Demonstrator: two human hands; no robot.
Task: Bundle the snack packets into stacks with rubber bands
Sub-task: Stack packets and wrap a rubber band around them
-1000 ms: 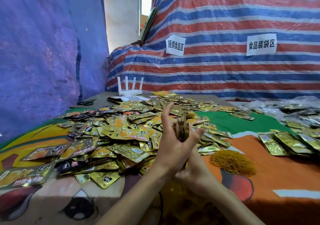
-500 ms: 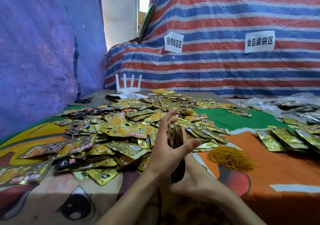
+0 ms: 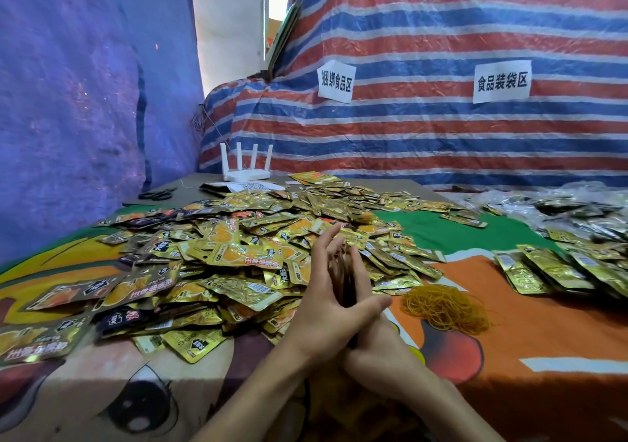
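A stack of snack packets [image 3: 342, 273] stands on edge between my two hands, just in front of the big loose pile of gold and brown snack packets [image 3: 244, 254]. My left hand [image 3: 323, 309] holds the stack, fingers flat on its left face and thumb wrapped across its near edge. My right hand [image 3: 373, 343] lies flat against the stack's right face, fingers pointing up. Most of the stack is hidden by the hands. A heap of yellow rubber bands [image 3: 445, 307] lies on the cloth just right of my hands.
More gold packets [image 3: 560, 268] lie in rows at the right, with clear plastic bags [image 3: 560, 204] behind them. A white router [image 3: 246, 166] and black scissors [image 3: 158, 194] sit at the table's far left. Striped tarpaulin [image 3: 407, 136] closes off the back.
My right hand has come up from under the stack and now lies flat against its right side. Both hands sit slightly lower and closer together than before.
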